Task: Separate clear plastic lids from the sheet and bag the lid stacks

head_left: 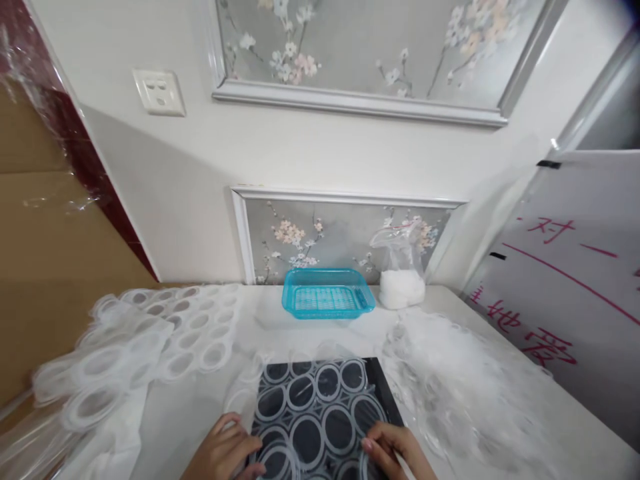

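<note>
A translucent plastic sheet (307, 441) patterned with pale rings lies over a black board (384, 387) at the bottom middle of the head view. My left hand (223, 448) is at the sheet's left side, its fingers bent and its thumb and index finger closed at the edge. On the opposite side, my right hand (397, 448) pinches the sheet near a ring, thumb and fingertips together. The board's right strip shows bare black. The lower end of both sheet and board is cut off by the frame.
Left lie white ring-cut sheets (183, 341); right, a heap of clear plastic scraps (450, 373). A blue basket (329, 312) and a clear bag of white material (401, 287) stand by the wall. A cardboard box (55, 220) flanks the left, a whiteboard (575, 267) the right.
</note>
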A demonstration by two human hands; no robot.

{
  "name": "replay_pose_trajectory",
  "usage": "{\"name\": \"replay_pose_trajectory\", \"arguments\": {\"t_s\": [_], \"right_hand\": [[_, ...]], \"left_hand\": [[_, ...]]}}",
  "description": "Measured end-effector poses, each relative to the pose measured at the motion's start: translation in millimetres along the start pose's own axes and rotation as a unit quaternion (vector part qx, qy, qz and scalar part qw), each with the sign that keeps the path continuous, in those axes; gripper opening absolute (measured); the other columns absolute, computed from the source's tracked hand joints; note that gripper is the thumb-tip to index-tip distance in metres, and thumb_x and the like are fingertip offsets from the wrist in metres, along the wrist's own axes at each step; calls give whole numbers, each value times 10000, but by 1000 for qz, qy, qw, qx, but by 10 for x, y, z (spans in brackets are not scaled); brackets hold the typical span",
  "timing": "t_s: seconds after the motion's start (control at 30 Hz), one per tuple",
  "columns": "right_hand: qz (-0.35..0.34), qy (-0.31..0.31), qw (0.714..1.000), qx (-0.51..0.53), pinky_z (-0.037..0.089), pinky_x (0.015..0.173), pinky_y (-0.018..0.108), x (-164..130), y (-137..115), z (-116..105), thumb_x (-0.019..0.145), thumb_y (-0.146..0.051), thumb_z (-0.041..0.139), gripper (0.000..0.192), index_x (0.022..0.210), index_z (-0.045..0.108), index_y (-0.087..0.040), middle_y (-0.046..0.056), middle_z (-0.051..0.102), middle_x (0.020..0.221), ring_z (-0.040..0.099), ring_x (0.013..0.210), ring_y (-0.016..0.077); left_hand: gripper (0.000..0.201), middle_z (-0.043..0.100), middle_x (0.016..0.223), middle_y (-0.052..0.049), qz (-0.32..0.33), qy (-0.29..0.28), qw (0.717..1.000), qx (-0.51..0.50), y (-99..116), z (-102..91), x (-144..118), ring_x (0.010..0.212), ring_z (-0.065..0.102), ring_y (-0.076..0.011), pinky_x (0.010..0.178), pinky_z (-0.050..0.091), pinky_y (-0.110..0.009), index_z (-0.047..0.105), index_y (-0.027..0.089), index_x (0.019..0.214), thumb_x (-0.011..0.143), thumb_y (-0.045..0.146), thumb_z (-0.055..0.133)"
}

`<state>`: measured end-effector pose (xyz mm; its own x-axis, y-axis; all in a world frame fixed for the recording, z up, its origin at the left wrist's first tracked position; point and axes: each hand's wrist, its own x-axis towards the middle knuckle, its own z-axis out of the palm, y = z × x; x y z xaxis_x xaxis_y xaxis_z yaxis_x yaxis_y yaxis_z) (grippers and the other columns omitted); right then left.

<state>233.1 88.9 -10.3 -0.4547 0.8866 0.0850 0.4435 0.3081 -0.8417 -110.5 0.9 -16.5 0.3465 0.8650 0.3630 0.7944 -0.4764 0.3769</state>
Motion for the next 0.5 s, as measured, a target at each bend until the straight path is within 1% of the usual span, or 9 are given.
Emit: {"name": "replay_pose_trajectory", "arguments": {"t_s": [0.07,0.13,0.2,0.27,0.37,0.43,0.5], "right_hand": [[25,-15,999,19,327,471,333,-32,-17,2,805,-599,500,384,622,600,-276,25,456,501,435,476,184],[14,-8,999,32,332,510,329,-33,4,17,818,-611,482,422,633,578,-244,16,436,527,417,508,175],[-5,9,999,33,327,531,311,-12,54,41,821,-611,490,438,633,554,-221,-3,404,533,391,518,155],[-16,24,999,38,321,544,292,11,109,66,825,-599,506,440,632,538,-205,-18,379,534,367,523,135],[-27,40,998,46,322,548,279,18,146,86,830,-583,520,436,631,534,-195,-22,376,540,361,532,126],[-32,45,998,41,332,548,284,1,133,86,831,-586,513,442,618,526,-198,-16,387,549,375,538,132],[-31,48,998,29,349,552,302,-21,111,85,832,-595,497,449,599,521,-211,-2,408,561,406,549,152]], "left_hand": [[139,698,766,-2,-1,-1,1000,-11,57,-8,9,684,667,-218,932,484,-450,604,314,954,863,373,516],[162,708,810,-5,-8,-14,1000,-20,111,-13,26,719,667,-216,972,450,-459,603,297,951,895,378,474],[195,712,824,1,-9,-25,999,-23,162,-28,52,742,662,-209,979,439,-439,610,293,934,915,411,455],[239,707,810,-4,-4,-29,999,-20,213,-56,81,765,649,-202,945,451,-420,620,274,916,924,444,453],[292,706,842,-27,14,-34,999,-11,304,-115,117,826,635,-209,873,482,-407,635,236,939,928,469,459],[291,711,881,-34,26,-43,999,-15,366,-141,130,852,638,-218,861,497,-410,645,253,970,912,487,480],[257,715,876,-27,21,-54,998,-28,408,-129,131,850,648,-232,851,522,-418,653,313,992,870,503,529]]}}
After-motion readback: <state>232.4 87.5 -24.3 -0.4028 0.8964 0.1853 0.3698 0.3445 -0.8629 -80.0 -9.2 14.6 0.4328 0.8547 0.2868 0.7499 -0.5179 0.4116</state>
